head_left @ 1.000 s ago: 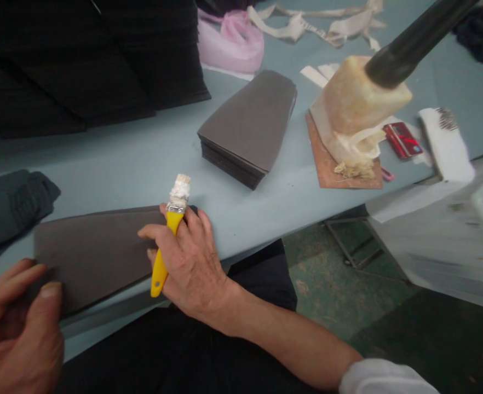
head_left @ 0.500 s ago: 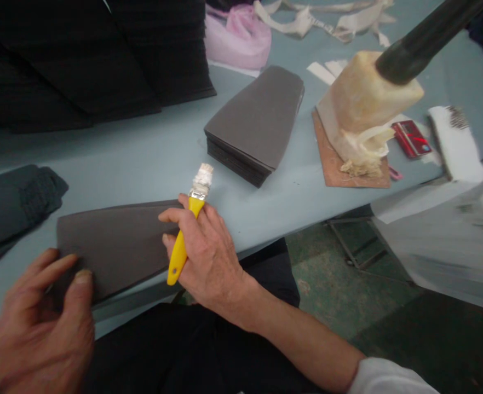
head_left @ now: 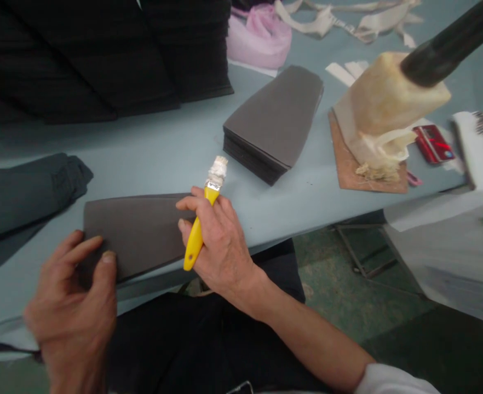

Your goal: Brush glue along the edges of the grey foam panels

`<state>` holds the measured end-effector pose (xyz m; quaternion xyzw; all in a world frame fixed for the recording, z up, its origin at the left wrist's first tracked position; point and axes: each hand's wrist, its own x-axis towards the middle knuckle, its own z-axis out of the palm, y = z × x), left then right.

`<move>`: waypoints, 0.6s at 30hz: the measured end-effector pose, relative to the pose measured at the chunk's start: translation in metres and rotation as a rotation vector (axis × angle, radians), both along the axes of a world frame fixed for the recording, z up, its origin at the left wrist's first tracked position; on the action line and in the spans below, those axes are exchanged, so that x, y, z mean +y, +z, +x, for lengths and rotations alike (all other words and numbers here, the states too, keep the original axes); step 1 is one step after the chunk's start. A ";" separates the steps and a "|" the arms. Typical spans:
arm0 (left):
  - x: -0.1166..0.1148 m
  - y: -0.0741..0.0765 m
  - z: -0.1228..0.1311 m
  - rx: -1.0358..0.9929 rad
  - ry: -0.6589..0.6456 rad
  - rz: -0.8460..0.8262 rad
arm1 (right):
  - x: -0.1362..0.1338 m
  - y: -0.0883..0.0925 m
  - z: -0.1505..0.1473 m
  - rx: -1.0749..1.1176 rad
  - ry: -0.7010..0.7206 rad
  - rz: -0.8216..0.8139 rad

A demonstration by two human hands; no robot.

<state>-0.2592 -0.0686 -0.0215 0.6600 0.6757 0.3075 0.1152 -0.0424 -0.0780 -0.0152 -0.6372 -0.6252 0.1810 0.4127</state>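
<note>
A tapered dark grey foam panel [head_left: 134,235] lies flat near the edge of the pale blue table [head_left: 151,148], beside a matching stack [head_left: 272,123]. The left hand [head_left: 71,306] sits loosely spread, its thumb at the panel's wide end. The right hand [head_left: 223,246] curls around a yellow-handled brush [head_left: 194,241], resting against the narrow end.

The right hand [head_left: 220,249] is gripping a yellow-handled brush [head_left: 196,241] over a dark grey foam sheet [head_left: 137,232], while the left hand [head_left: 71,295] is resting on that sheet's near end on the pale blue table [head_left: 151,164].
</note>
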 end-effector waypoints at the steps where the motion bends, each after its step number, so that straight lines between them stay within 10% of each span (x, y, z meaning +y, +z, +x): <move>1: 0.001 0.002 0.003 -0.001 0.035 0.008 | 0.000 0.000 0.000 0.013 -0.001 0.001; 18: 0.004 -0.004 0.005 -0.049 0.008 0.052 | 0.008 -0.016 0.009 0.103 -0.036 0.097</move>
